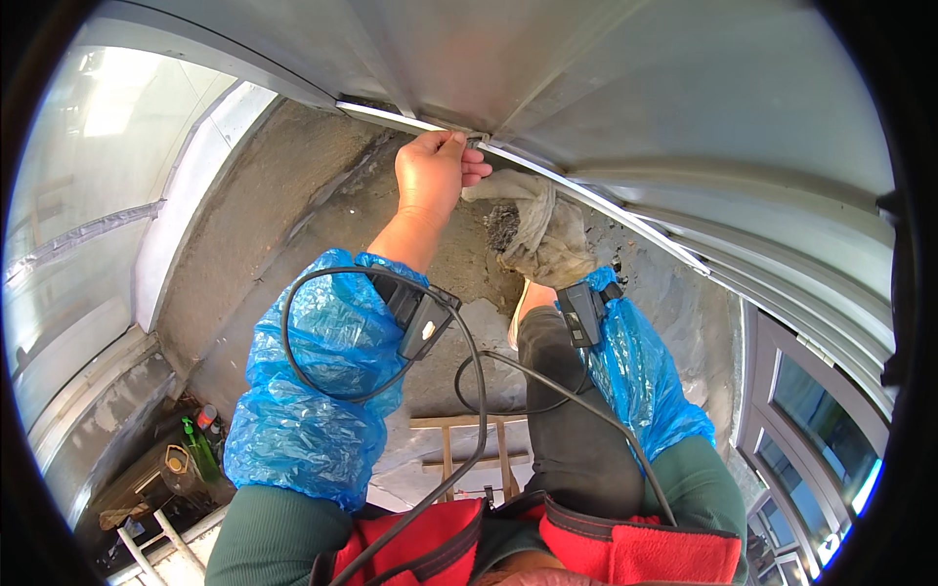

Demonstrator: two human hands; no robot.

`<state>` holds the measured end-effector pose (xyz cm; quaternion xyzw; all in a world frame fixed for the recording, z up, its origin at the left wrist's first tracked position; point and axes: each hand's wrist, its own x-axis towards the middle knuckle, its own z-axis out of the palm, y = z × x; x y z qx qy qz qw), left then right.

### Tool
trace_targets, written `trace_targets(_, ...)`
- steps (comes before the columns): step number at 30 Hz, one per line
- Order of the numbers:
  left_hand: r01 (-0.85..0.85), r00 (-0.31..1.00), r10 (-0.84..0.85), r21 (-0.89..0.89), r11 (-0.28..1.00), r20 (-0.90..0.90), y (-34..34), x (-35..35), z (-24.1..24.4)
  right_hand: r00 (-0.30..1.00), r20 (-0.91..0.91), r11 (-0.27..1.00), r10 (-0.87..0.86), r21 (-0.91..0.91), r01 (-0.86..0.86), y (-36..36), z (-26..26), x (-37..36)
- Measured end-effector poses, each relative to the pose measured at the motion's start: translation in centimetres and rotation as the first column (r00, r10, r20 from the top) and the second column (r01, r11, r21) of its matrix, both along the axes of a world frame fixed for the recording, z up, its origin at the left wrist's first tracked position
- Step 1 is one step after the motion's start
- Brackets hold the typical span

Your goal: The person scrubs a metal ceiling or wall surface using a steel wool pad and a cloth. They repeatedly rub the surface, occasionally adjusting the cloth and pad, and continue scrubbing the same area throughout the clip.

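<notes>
My left hand (440, 165) is bare and reaches up to a light metal edge strip (623, 218) along a grey sheet panel (703, 110). Its thumb and forefinger pinch at the strip beside a small grubby bit; the exact contact is partly hidden. Below and to the right, my right hand is covered by a soiled grey cloth (560, 234), which may be a glove. A dark, wiry scouring wad (502, 225) shows at the cloth's left side. Blue plastic sleeve covers (319, 366) wrap both forearms, and each wrist carries a black strapped device (582, 315).
A black cable (480, 395) loops between my arms. Beneath lies a rough concrete floor (249, 322), with a wooden frame (448, 454) near my legs. At lower left are a green bottle (201, 450) and a pale ladder-like frame (172, 538). Framed windows (817, 388) stand at right.
</notes>
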<state>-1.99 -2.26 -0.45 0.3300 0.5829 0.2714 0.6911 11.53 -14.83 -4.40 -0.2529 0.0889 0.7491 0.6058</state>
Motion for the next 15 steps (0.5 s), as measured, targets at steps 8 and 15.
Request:
trace_targets(8, -0.013, 0.998, 0.014, -0.008, 1.0, 0.065, -0.4, -1.2, -1.3, 0.998, -0.028, 0.998, -0.054, 0.027, 0.055, 4.4, -3.2, -4.2)
trace_targets(15, -0.037, 0.977, 0.047, -0.05, 0.998, 0.21, 0.3, -4.5, -1.7, 0.869, 0.486, 0.983, 0.093, 0.093, -0.157, 5.7, -0.3, -5.9)
